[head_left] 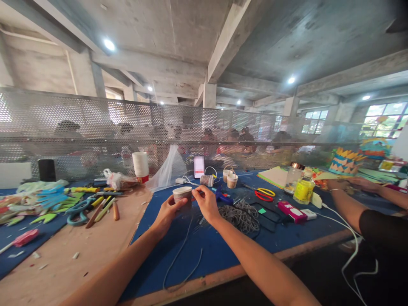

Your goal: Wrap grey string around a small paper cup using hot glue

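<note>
A small white paper cup [182, 192] is held upright above the blue table mat, near the middle of the view. My left hand [168, 212] is wrapped round the cup's left side and front. At the cup's right edge, the thumb and fingertips of my right hand [206, 204] are pinched together; what they hold is too small to make out. A thin grey cord [182, 246] hangs below the cup and curls across the mat. To the right of my right hand lies a tangled heap of grey cord [240, 216], beside a blue glue gun [223, 196].
Red and yellow scissors [265, 194], a yellow bottle [304, 187] and a pink box [291, 211] lie right. Blue scissors [78, 212] and craft knives are left. Behind stand stacked cups [140, 165], a phone [199, 166] and small cups [232, 180]. Another person's arms [347, 204] reach in at right.
</note>
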Demonstrator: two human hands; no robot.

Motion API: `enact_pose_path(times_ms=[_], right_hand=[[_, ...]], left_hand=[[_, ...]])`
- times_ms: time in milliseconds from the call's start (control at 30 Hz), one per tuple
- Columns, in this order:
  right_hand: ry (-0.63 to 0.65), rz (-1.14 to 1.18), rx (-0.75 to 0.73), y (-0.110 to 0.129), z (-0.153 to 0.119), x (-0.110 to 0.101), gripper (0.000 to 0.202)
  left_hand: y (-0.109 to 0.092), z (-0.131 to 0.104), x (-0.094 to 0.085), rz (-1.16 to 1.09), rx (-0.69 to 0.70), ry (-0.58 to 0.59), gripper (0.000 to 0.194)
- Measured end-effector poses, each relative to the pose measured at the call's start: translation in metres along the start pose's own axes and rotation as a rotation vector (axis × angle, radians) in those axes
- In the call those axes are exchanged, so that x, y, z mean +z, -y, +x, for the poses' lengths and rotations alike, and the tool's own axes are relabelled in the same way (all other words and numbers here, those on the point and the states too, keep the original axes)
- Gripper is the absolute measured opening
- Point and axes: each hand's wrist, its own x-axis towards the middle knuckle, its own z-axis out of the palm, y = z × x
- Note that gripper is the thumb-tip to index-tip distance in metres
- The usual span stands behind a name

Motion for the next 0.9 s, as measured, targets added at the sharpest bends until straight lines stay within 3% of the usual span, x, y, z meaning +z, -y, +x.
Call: enact_pose_path(times_ms=[900], right_hand=[[0.022, 0.022, 0.033, 0.0006, 0.0012, -0.0016, 0.026]], left_hand=[[-0.0007, -0.0013, 0.0006, -0.009, -0.006, 0.018, 0.069]])
